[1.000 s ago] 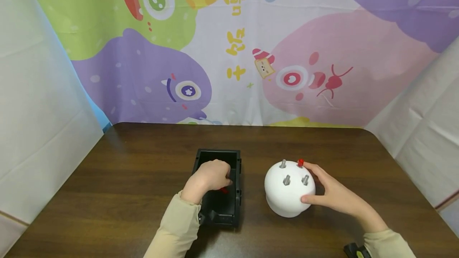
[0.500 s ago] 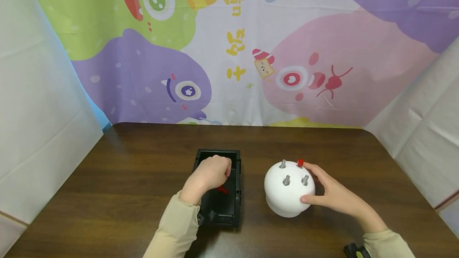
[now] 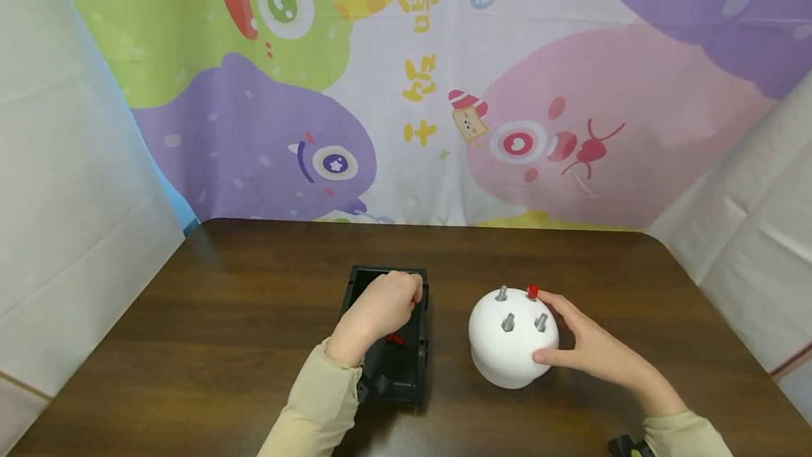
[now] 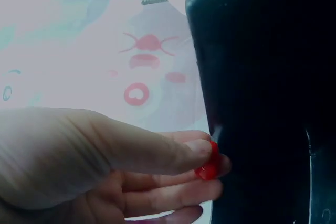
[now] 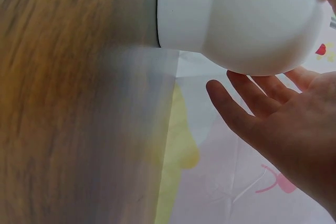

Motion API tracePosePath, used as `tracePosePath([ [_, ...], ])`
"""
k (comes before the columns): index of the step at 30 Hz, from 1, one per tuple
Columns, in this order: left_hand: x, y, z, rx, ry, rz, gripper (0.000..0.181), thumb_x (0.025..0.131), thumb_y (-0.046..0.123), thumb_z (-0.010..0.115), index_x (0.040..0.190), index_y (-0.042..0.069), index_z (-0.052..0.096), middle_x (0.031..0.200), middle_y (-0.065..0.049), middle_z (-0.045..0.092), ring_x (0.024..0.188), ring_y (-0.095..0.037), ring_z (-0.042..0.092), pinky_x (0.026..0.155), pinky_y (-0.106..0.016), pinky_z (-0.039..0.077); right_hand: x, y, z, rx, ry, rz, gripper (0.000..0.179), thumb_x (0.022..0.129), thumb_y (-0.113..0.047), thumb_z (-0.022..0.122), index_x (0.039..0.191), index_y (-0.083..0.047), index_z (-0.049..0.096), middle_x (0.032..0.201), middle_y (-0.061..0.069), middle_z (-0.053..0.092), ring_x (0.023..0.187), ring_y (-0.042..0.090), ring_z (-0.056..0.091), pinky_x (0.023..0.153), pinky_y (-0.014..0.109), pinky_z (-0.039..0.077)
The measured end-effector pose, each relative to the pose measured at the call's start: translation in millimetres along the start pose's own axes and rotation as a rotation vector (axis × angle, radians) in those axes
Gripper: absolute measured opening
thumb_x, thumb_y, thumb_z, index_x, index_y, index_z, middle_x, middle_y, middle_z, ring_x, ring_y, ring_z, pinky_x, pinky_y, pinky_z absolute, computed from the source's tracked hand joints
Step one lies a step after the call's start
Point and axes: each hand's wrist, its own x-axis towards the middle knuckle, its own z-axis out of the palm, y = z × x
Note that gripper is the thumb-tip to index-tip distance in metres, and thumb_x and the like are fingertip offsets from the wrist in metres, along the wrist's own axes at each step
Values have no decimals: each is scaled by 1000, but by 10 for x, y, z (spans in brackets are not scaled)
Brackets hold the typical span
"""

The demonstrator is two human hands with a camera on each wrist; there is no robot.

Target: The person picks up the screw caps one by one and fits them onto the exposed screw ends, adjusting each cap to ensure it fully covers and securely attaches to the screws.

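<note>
My left hand (image 3: 383, 305) is over the black bin (image 3: 420, 365). In the left wrist view its thumb and fingers pinch a small red nut-like piece (image 4: 208, 168) beside the bin wall. Another red piece (image 3: 396, 338) lies on the bin floor, partly hidden by the hand. To the right stands a white rounded dome (image 3: 507, 355) with upright metal bolts (image 3: 508, 322) on top. A red nut-like piece (image 3: 533, 292) sits on the far right bolt; the other bolts are bare. My right hand (image 3: 593, 348) holds the dome's right side between thumb and fingers.
Both things stand on a dark wooden table (image 3: 254, 344). A printed cartoon curtain (image 3: 419, 182) hangs behind it, with white cloth (image 3: 748, 231) along the sides. A black object (image 3: 624, 446) shows beside the right sleeve.
The left hand has lifted a little and moved right and away over the bin, uncovering the red piece on its floor. The right hand and dome stay put; the head view shifts slightly.
</note>
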Motion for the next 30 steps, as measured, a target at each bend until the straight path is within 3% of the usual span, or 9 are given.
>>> tracePosePath([
  [12, 49, 108, -39, 19, 90, 42, 5, 83, 5, 61, 85, 10, 62, 83, -2, 62, 71, -16, 58, 65, -28, 48, -3, 6, -20, -6, 2, -20, 81, 74, -28, 75, 138, -15, 29, 134, 11, 40, 115, 28, 43, 88, 55, 39],
  [18, 68, 190, -61, -30, 86, 46, 7, 84, 4, 60, 90, 9, 61, 85, -2, 63, 71, -14, 56, 67, -26, 49, 4, 22, -16, 4, -1, -21, 81, 73, -27, 75, 138, -13, 29, 134, 12, 39, 116, 31, 42, 88, 56, 38],
  [24, 96, 262, -72, -72, 73, 49, 17, 85, 5, 60, 102, 7, 56, 86, -5, 64, 67, -12, 58, 61, -21, 47, 7, 28, -11, 10, -5, -22, 81, 73, -27, 75, 138, -13, 28, 134, 13, 39, 117, 33, 42, 88, 57, 38],
  [30, 127, 316, -61, -89, 91, 72, 10, 85, 4, 58, 94, 8, 59, 85, -3, 63, 68, -11, 56, 65, -22, 48, -2, 24, -12, 11, -3, -19, 81, 73, -28, 75, 138, -13, 29, 134, 13, 40, 116, 33, 42, 88, 57, 38],
])
